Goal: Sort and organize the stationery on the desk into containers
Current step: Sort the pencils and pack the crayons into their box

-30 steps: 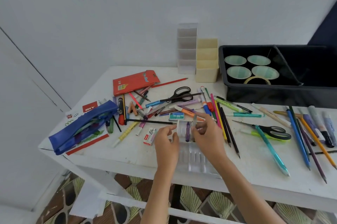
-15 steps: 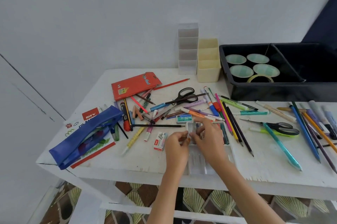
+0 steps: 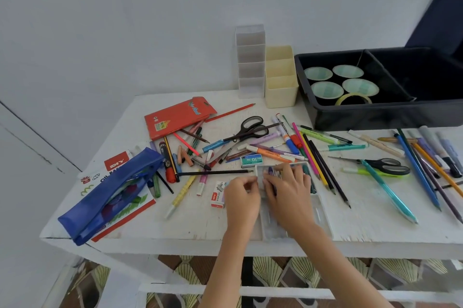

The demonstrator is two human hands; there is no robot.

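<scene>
A clear plastic compartment tray (image 3: 323,210) lies near the table's front edge, with a few small sticks in its far end. My left hand (image 3: 241,198) pinches the tray's left rim. Over the tray's far end, my right hand (image 3: 288,192) curls its fingertips on a purple stick (image 3: 270,171) inside. Both hands hide most of the tray. Loose pens, pencils and markers (image 3: 313,154) are scattered across the white table (image 3: 200,227).
A blue pouch (image 3: 112,195) lies on the left and a red pencil box (image 3: 179,116) behind it. Black scissors (image 3: 250,129), a second pair (image 3: 385,166) and staple boxes (image 3: 251,160) lie around. White (image 3: 250,62) and cream organisers (image 3: 280,77) and a black bin (image 3: 375,112) holding tape stand at the back.
Both hands have drawn closer together over the tray's far end. My right hand now covers the purple stick that showed between the hands. The camera has shifted slightly.
</scene>
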